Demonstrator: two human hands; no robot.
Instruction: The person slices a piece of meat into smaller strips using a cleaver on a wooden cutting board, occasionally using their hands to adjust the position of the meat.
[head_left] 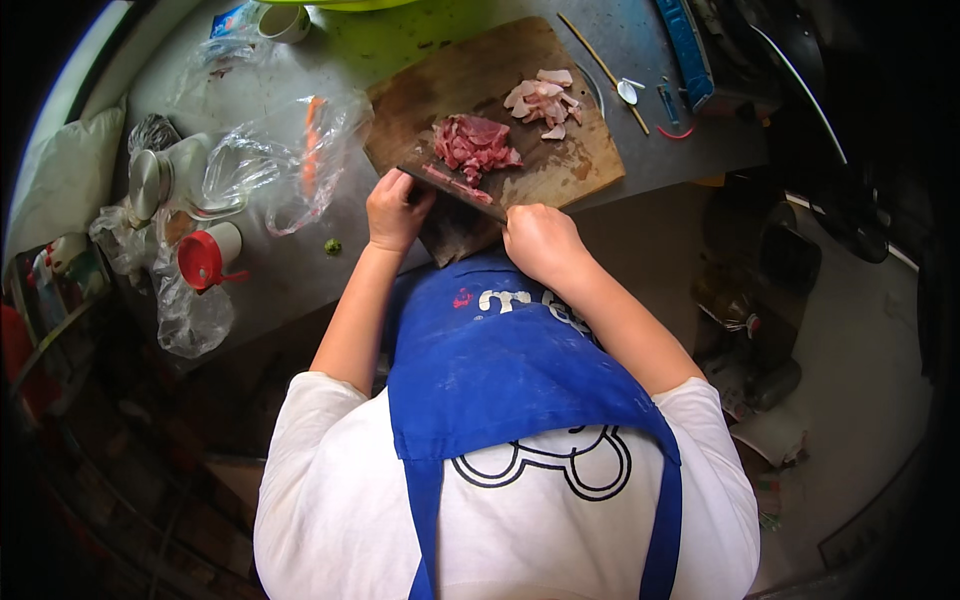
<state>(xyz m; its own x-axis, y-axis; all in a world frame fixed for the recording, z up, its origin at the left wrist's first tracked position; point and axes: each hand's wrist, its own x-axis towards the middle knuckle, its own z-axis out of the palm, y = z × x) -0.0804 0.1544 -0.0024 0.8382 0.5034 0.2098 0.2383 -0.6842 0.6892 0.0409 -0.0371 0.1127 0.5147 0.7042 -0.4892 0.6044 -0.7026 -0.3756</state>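
A wide-bladed kitchen knife slants across the near left part of a wooden cutting board. My right hand is wrapped round its handle end. At the blade's other end, my left hand is closed with its fingers curled against the tip; its fingertips are partly hidden. A strip of red meat lies along the blade's far side. Just beyond is a heap of cut red meat. Farther right on the board sit pale pink pieces of fatty meat.
Clear plastic bags, an orange strip and a red-lidded container occupy the counter's left. A cup and green basin stand at the back. A stick and white spoon lie right of the board.
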